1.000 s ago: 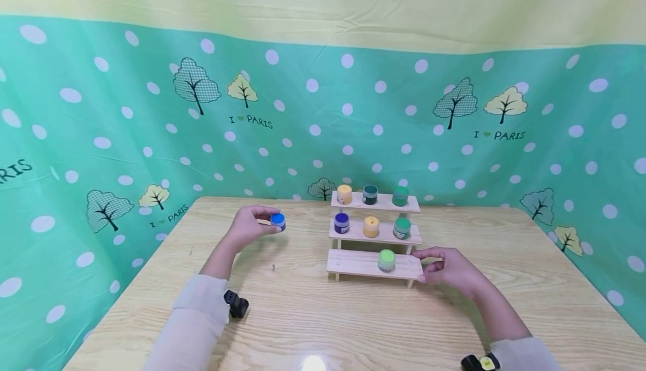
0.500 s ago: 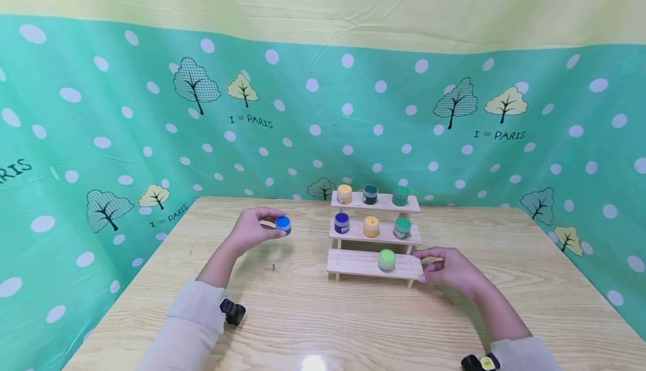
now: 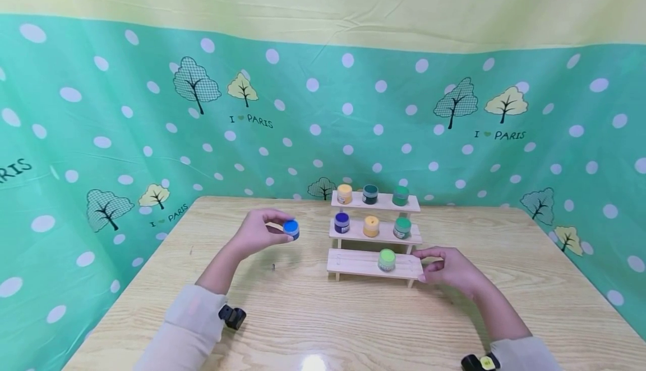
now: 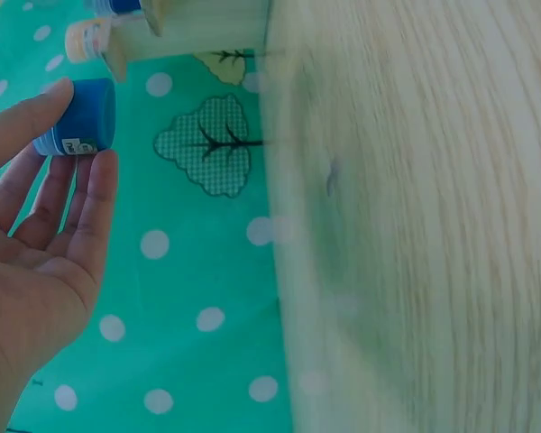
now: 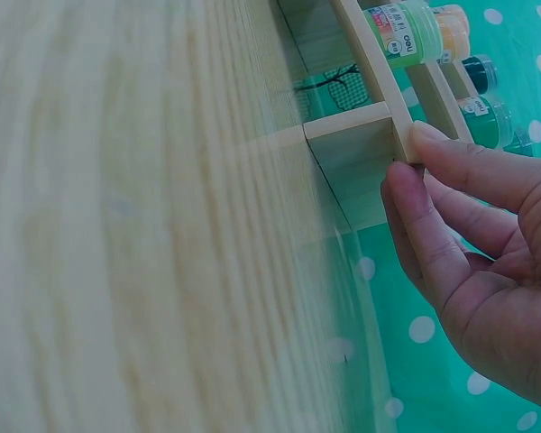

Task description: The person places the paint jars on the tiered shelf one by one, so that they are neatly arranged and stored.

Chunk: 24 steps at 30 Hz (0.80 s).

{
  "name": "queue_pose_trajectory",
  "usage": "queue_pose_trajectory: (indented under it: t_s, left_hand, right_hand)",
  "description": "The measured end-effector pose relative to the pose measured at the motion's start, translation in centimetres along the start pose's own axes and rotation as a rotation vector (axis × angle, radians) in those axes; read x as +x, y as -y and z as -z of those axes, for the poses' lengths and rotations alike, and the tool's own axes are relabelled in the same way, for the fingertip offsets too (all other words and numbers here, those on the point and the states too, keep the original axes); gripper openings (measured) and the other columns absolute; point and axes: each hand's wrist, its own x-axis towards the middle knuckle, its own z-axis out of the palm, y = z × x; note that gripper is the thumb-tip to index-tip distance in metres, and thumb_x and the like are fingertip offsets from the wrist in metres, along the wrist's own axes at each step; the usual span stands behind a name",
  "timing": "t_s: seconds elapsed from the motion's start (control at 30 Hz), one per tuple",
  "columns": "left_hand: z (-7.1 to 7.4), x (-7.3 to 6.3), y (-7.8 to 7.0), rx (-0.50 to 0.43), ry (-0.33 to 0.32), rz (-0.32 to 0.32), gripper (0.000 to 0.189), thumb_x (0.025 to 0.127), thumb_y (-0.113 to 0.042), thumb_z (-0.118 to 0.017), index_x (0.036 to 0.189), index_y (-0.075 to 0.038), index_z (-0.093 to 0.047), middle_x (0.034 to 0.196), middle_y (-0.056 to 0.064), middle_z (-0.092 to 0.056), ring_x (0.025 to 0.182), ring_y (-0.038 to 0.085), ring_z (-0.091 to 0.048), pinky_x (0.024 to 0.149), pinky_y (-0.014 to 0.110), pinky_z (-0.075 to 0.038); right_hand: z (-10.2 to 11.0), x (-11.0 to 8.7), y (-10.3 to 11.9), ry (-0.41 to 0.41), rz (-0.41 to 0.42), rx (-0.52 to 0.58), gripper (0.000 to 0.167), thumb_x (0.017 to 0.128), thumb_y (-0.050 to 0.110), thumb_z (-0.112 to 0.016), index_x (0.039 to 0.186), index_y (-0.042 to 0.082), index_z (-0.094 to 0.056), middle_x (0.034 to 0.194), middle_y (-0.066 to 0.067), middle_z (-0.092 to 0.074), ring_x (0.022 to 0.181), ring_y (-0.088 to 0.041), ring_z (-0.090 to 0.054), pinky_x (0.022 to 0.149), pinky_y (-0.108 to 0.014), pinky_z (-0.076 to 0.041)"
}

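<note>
My left hand pinches a small blue paint jar between thumb and fingertips, above the table and left of a stepped wooden rack. In the left wrist view the blue jar shows its lid and part of a label. At the rack's lower right corner, my right hand grips the end of the bottom shelf, thumb and fingers on opposite faces of the board. A light green jar stands on that shelf, right of its middle.
The middle shelf carries a dark purple jar, an orange jar and a green jar. On the top shelf are an orange jar, a dark green jar and a green jar. A patterned curtain hangs behind the table.
The left hand has moved a little to the right and toward me with the blue jar, closer to the rack. The right hand and the rack stay where they were.
</note>
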Motion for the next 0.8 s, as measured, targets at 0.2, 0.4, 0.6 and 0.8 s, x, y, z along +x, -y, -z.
queue_pose_trajectory:
  t_s: [0.2,0.4,0.6,0.8]
  left_hand:
    - [-0.7,-0.2,-1.0,-0.018,0.033,-0.026,0.042,0.075,-0.003,-0.083,0.115,0.001,-0.070,0.105,0.015,-0.066,0.086,0.028,-0.071,0.076,0.033,-0.059]
    - [-1.6,-0.2,-1.8,-0.008,0.069,-0.061,0.042,0.075,-0.003,-0.083,0.115,0.002,-0.069,0.107,0.016,-0.066,0.087,0.028,-0.070,0.075,0.031,-0.059]
    - [-2.6,-0.2,-2.8,0.017,0.109,-0.139,0.042,0.075,-0.003,-0.083,0.114,0.003,-0.069,0.108,0.015,-0.067,0.094,0.031,-0.067,0.077,0.028,-0.058]
    - [-3.8,-0.1,-3.5,0.011,0.158,-0.172,0.041,0.074,-0.002,-0.084,0.113,0.003,-0.070,0.108,0.012,-0.068,0.097,0.031,-0.065,0.077,0.028,-0.058]
  right_hand:
    - [-0.1,0.0,0.1,-0.014,-0.004,-0.001,0.057,0.075,0.003,-0.082,0.128,-0.002,-0.061,0.112,-0.015,-0.061,0.083,-0.024,-0.062,0.067,-0.032,-0.056]
    - [-0.1,0.0,0.1,-0.017,-0.006,0.004,0.058,0.074,0.003,-0.083,0.128,-0.002,-0.061,0.113,-0.016,-0.061,0.083,-0.024,-0.063,0.067,-0.031,-0.056]
    - [-0.2,-0.1,0.2,-0.008,0.002,0.015,0.057,0.075,0.000,-0.081,0.128,-0.003,-0.060,0.116,-0.017,-0.060,0.083,-0.024,-0.063,0.067,-0.031,-0.057]
    - [-0.1,-0.2,0.1,-0.002,0.004,0.011,0.058,0.075,0.001,-0.081,0.129,-0.004,-0.059,0.111,-0.016,-0.062,0.082,-0.024,-0.063,0.067,-0.031,-0.056]
